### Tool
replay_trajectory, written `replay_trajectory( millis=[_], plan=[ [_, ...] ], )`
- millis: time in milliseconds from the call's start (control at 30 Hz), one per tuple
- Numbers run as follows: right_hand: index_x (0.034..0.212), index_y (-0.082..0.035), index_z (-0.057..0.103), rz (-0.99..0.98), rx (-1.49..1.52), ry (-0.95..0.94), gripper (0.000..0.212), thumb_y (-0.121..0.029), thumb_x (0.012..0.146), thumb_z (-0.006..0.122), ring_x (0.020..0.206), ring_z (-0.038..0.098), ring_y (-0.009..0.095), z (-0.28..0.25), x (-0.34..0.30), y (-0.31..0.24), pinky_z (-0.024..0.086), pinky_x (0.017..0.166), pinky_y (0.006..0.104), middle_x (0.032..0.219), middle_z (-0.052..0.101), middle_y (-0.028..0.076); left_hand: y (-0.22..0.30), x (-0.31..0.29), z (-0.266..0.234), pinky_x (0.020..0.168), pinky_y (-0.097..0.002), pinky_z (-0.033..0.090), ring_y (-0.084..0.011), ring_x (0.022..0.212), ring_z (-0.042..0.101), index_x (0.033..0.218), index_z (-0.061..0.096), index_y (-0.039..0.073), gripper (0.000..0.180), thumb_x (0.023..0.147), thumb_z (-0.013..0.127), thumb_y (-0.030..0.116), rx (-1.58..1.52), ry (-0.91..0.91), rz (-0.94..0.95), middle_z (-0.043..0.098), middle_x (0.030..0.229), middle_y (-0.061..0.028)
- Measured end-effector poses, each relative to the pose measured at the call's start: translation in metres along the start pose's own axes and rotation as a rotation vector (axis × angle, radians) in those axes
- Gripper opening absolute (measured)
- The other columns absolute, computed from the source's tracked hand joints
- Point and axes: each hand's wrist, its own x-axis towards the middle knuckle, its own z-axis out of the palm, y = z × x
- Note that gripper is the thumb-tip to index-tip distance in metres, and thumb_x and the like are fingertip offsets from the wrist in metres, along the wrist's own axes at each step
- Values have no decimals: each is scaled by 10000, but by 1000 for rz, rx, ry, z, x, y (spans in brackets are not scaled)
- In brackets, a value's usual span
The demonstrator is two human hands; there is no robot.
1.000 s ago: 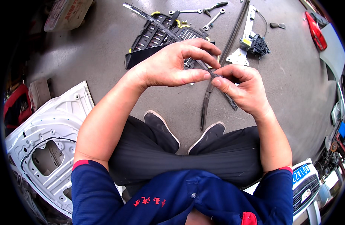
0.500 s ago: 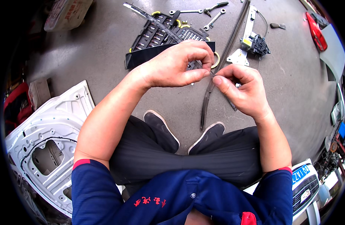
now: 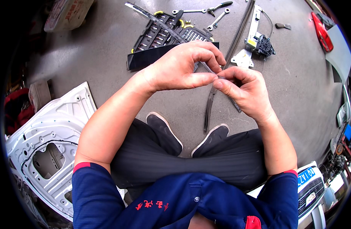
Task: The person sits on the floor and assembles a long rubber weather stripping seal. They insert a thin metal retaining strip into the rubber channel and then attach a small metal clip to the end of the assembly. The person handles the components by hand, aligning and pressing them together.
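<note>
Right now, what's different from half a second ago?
The left hand has shifted slightly right, its fingers opening and its thumb nearer the right hand. Whether anything was gripped or released, I can't tell. The right hand hardly moved; the door panel and wrenches stayed put.

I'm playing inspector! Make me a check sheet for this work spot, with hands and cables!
Surface: gray floor, lightly marked in places.
Job's things: small dark piece; exact kind unclear.
Clutter: tool case, wrenches, long dark strip.
Left hand: close beside the piece; grip unclear.
Right hand: pinches the piece between thumb and finger.
Cables: thin dark cable curving beside a white rail.
Surroundings: white door panel at left, red lamp at right.
</note>
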Motion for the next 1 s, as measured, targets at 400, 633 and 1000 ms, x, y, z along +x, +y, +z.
replay_trajectory(
  millis=[400, 633, 1000],
  plan=[
    [1048, 24, 773, 13, -90, 102, 245, -194, 943, 813, 752, 653, 65, 9, 3, 6, 556, 701, 242, 841, 741, 38, -3, -2, 14, 919, -396, 531, -284, 1033, 643, 872, 578, 30, 142, 815, 708, 22, 278, 96, 26, 639, 1032, -85],
    [1001, 6, 765, -95, -158, 153, 167, -125, 904, 801, 651, 558, 35, 6, 3, 5, 480, 600, 226, 780, 690, -3, -6, -1, 13, 934, -414, 520, -291, 1052, 632, 896, 590, 32, 133, 812, 694, 33, 195, 85, 89, 643, 1076, -89],
    [883, 0, 696, -249, -47, 169, 54, -50, 882, 717, 616, 507, 12, -4, 3, 6, 418, 551, 216, 707, 625, -40, 14, 2, -4, 1119, -413, 439, -287, 1307, 576, 1153, 749, 54, 284, 873, 720, 85, -359, 217, -203, 628, 1342, -126]
  ],
)
